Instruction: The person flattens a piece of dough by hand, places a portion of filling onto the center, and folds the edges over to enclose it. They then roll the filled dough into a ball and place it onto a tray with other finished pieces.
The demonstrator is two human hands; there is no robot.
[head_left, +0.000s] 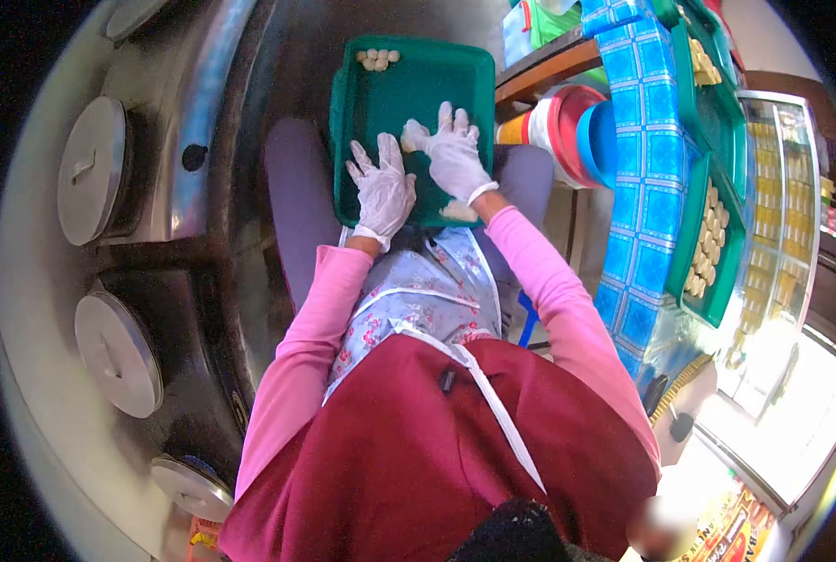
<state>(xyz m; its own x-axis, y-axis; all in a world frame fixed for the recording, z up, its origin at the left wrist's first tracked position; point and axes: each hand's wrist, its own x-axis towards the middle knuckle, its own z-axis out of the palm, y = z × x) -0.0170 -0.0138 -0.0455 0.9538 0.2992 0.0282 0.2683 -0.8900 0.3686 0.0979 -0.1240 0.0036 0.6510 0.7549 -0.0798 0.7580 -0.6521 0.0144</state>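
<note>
A green plastic tray [418, 80] rests across the lap. In its far left corner sits a small cluster of pale dough balls [377, 60]. A flattened lump of pale dough [458, 210] lies by the near right edge. My left hand [383, 190], in a clear thin glove, is over the tray's near left part, fingers spread. My right hand [453, 159], gloved alike, reaches over the middle right with its fingers apart, nearest the tray floor. Whether a bit of dough is under either palm or by the right thumb cannot be made out.
Large lidded metal pots [93, 169] line the left side. On the right, a table with a blue checked cloth [638, 178] bears green trays, one with several dough pieces [708, 239]. Red and blue round containers [572, 136] stand beside the right knee. Beyond is a glass cabinet [774, 206].
</note>
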